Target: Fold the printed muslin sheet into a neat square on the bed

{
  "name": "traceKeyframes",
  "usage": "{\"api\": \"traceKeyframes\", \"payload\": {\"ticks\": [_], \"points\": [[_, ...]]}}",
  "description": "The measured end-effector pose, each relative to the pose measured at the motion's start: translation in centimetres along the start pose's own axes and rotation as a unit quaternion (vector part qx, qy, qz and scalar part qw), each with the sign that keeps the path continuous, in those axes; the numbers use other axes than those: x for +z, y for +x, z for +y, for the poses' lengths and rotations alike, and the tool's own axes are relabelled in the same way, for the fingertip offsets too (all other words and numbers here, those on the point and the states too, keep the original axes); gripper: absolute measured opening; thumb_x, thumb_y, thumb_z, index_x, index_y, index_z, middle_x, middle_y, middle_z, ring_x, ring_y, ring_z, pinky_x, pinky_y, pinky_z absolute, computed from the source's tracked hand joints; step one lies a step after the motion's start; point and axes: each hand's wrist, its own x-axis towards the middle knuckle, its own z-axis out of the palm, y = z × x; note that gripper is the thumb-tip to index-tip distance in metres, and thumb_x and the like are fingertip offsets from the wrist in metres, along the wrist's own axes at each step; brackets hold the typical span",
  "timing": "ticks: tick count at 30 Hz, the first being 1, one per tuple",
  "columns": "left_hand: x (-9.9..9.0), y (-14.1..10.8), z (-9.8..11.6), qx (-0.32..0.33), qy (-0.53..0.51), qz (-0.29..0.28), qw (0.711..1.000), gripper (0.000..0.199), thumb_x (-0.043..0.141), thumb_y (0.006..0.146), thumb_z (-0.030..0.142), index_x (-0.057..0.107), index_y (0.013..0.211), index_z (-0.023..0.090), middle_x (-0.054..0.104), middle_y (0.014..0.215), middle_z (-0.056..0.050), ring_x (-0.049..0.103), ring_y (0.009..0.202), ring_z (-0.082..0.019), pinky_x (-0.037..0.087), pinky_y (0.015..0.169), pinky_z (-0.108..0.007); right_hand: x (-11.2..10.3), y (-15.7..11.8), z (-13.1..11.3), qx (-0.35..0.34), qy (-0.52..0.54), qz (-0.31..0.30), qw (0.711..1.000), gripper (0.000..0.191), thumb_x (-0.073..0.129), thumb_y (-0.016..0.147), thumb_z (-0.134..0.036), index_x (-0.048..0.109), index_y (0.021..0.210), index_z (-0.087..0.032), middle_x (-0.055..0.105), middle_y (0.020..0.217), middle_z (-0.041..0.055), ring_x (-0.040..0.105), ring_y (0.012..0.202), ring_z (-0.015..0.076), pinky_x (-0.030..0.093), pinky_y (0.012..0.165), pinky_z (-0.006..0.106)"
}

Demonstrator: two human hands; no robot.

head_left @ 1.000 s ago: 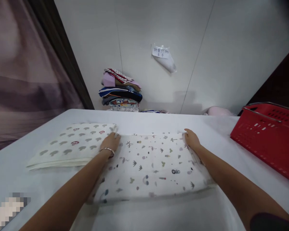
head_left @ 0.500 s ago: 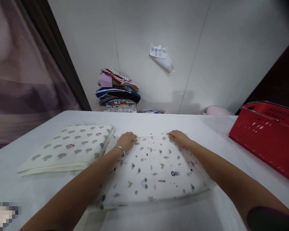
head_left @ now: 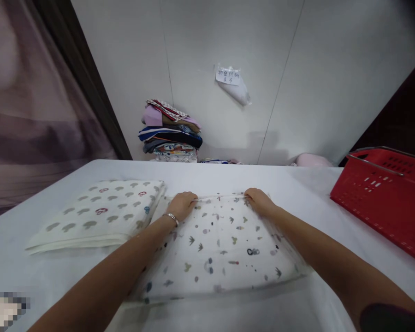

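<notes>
While no brand can be read, handwritten characters are carried by a paper label (head_left: 228,76) taped to the wall (head_left: 200,37). Near the far edge of the patterned white cloth (head_left: 224,244), which is laid on the table (head_left: 263,177), both arms are stretched forward. Its far edge is gripped by the curled fingers of the left hand (head_left: 183,205) and right hand (head_left: 259,201); whether thumbs are pressed beneath cannot be told.

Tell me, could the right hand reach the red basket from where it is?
Probably yes: the red basket stands off to its right, and nothing seems to block the way. The right hand is at the patterned cloth's far edge, though, so it would have to leave that.
</notes>
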Motion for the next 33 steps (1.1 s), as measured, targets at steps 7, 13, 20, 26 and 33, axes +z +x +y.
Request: {"api": "traceKeyframes", "payload": {"ticks": [7, 13, 20, 26, 33], "points": [[0.5, 1.9, -0.4, -0.095, -0.012, -0.003, 0.995, 0.029, 0.035, 0.087, 0.029, 0.062, 0.096, 0.021, 0.064, 0.099, -0.004, 0.057, 0.091, -0.018, 0.041, 0.081, -0.029, -0.1, 1.7, 0.4, 0.068, -0.008, 0.003, 0.998, 0.020, 0.040, 0.089, -0.024, 0.059, 0.092, -0.020, 0.065, 0.095, 0.0042, 0.055, 0.087, 0.0175, 0.035, 0.075, 0.025], [1.1, 2.8, -0.3, -0.120, 0.007, -0.016, 0.993, 0.029, 0.036, 0.085, 0.026, 0.064, 0.094, 0.020, 0.064, 0.098, -0.006, 0.058, 0.089, -0.019, 0.041, 0.078, -0.029, 0.5, 2.9, 1.0, 0.075, -0.022, -0.014, 0.997, 0.018, 0.044, 0.087, -0.025, 0.061, 0.089, -0.020, 0.066, 0.094, 0.0043, 0.056, 0.084, 0.0179, 0.035, 0.073, 0.026], [0.9, 2.9, -0.1, -0.122, 0.023, -0.013, 0.992, 0.029, 0.038, 0.085, 0.027, 0.065, 0.092, 0.018, 0.063, 0.096, -0.008, 0.057, 0.092, -0.022, 0.042, 0.079, -0.032, 1.1, 2.9, 1.5, 0.076, -0.044, -0.009, 0.996, 0.022, 0.043, 0.088, -0.027, 0.062, 0.093, -0.018, 0.064, 0.097, 0.0070, 0.054, 0.091, 0.0196, 0.036, 0.078, 0.028], [1.4, 0.9, 1.6, -0.059, 0.034, 0.003, 0.998, 0.042, 0.038, 0.086, 0.034, 0.050, 0.123, 0.017, 0.048, 0.131, -0.009, 0.039, 0.122, -0.023, 0.027, 0.103, -0.039, 1.2, 1.8, 1.4, 0.087, -0.062, 0.013, 0.994, 0.035, 0.041, 0.089, -0.034, 0.055, 0.115, -0.015, 0.053, 0.121, 0.0119, 0.043, 0.114, 0.0249, 0.028, 0.095, 0.037], [3.4, -0.1, 2.3, -0.070, 0.046, -0.106, 0.991, 0.064, 0.021, 0.086, 0.055, 0.027, 0.139, 0.019, 0.020, 0.148, -0.004, 0.013, 0.136, -0.023, 0.010, 0.109, -0.046, 1.0, 1.3, 0.5, 0.096, -0.042, -0.092, 0.990, 0.053, 0.030, 0.091, -0.045, 0.033, 0.137, -0.018, 0.027, 0.145, 0.0101, 0.018, 0.134, 0.0251, 0.012, 0.105, 0.047]]}}
